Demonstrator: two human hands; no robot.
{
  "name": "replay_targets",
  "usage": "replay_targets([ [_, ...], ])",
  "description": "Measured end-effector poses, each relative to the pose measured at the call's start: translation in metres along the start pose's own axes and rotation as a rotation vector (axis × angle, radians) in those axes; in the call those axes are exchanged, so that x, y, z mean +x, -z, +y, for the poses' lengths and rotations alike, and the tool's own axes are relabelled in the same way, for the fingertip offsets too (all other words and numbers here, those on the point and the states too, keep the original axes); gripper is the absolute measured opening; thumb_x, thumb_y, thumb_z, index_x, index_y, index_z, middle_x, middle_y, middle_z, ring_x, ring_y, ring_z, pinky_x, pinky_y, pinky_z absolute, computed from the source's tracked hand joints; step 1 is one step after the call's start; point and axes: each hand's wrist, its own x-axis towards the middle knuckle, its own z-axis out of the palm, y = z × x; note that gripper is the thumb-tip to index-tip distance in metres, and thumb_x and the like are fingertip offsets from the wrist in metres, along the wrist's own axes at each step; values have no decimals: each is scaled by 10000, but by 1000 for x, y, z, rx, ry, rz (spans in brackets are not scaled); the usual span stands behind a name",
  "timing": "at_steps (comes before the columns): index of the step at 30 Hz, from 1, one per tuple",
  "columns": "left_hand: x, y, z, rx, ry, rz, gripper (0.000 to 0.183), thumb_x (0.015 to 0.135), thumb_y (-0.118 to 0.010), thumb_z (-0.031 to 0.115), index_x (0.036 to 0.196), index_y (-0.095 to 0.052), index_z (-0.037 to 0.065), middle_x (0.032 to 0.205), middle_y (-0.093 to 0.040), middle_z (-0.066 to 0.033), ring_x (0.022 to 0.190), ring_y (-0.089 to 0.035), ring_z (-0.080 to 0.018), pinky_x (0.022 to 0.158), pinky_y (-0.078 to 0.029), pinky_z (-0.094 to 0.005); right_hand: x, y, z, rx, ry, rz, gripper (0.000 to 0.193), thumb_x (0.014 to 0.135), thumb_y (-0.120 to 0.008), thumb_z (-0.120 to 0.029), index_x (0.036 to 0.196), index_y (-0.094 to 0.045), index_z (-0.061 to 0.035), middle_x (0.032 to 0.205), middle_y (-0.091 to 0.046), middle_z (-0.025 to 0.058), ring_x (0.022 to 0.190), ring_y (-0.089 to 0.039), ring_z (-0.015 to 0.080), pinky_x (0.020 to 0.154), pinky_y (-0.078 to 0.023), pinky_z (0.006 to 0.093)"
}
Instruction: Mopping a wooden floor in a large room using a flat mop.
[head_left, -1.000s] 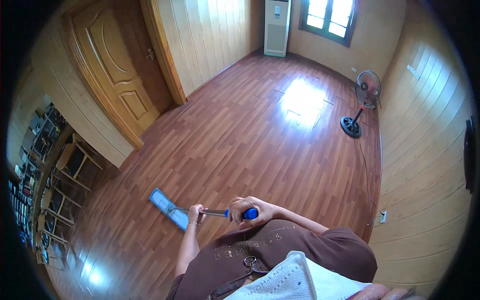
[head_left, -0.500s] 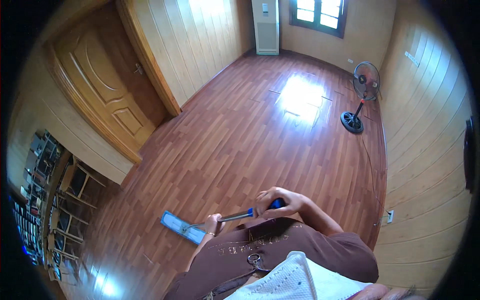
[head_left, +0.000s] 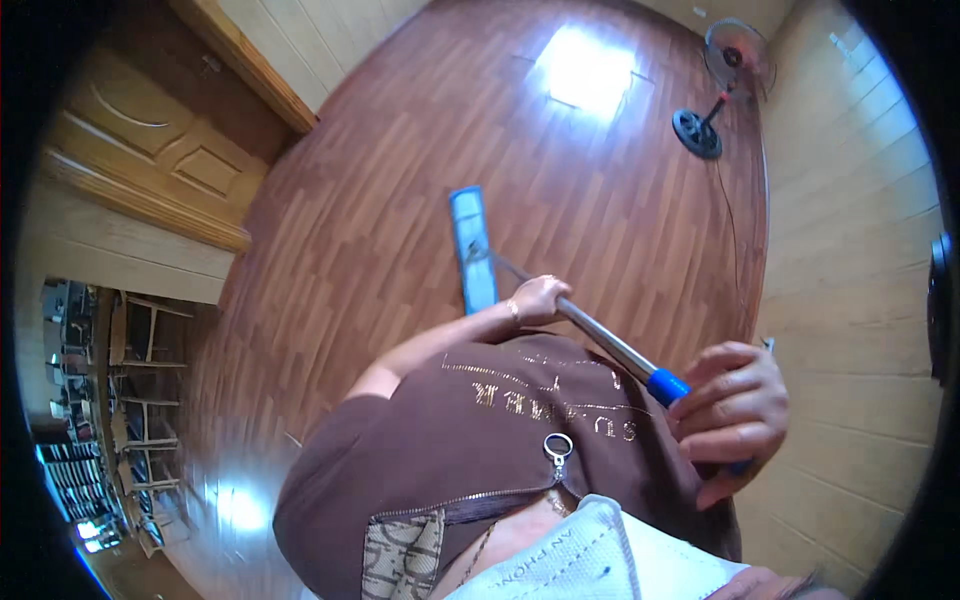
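A flat mop with a long blue head (head_left: 466,222) lies on the wood-plank floor ahead of me. Its silver pole (head_left: 606,341) slants back across my front to a blue grip (head_left: 664,386) at my right side. My left hand (head_left: 541,299) is wrapped round the pole's lower part, near the head, with a bracelet at the wrist. Farther back, my right hand (head_left: 735,412) is closed round the blue grip, most of which its fingers hide.
A black standing fan (head_left: 698,134) stands at the far right, its cord (head_left: 733,235) running along the right wall. To the left are a wooden door (head_left: 190,150) and, nearer, several chairs (head_left: 150,400) beside a cluttered table. Bright window light reflects off the far floor.
The mop head has swung forward and right from my left side, now lying lengthwise ahead. My left hand moved forward and right; my right hand drew back to the right. The view tilted downward.
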Motion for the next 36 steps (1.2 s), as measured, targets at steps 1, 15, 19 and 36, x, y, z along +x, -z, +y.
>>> replay_targets([
  [1, 11, -8, 6, 7, -35, -47, 235, 692, -718, 281, 804, -682, 78, 827, -656, -165, 857, -625, -356, 749, -490, -463, 0, -2, -17, -87, -11, 37, 381, 786, -705, -486, 839, -669, -110, 672, -642, 12, 688, -668, 174, 671, -512, 367],
  [15, 81, -73, 82, 50, -435, -613, 166, 638, -699, 270, 739, -671, 142, 741, -660, -112, 736, -651, -331, 657, -513, -448, -12, -19, -96, -253, -341, 222, 239, 746, -644, -216, 751, -656, 23, 726, -687, 101, 739, -703, 245, 702, -546, 428],
  [19, 99, -47, 56, 58, -423, -564, 188, 675, -705, 298, 702, -637, 125, 701, -631, -117, 707, -631, -346, 621, -500, -467, -31, -11, -61, -248, -181, 100, 107, 831, -591, -221, 773, -642, -146, 810, -718, 9, 763, -701, 156, 737, -488, 331],
  [36, 103, 50, -105, 77, -66, 158, 255, 741, -712, 312, 751, -633, 70, 792, -625, -143, 823, -612, -336, 710, -488, -441, 63, -35, 151, 430, 261, 171, 300, 812, -736, -279, 694, -561, -66, 536, -519, 18, 459, -549, 174, 564, -503, 346],
])
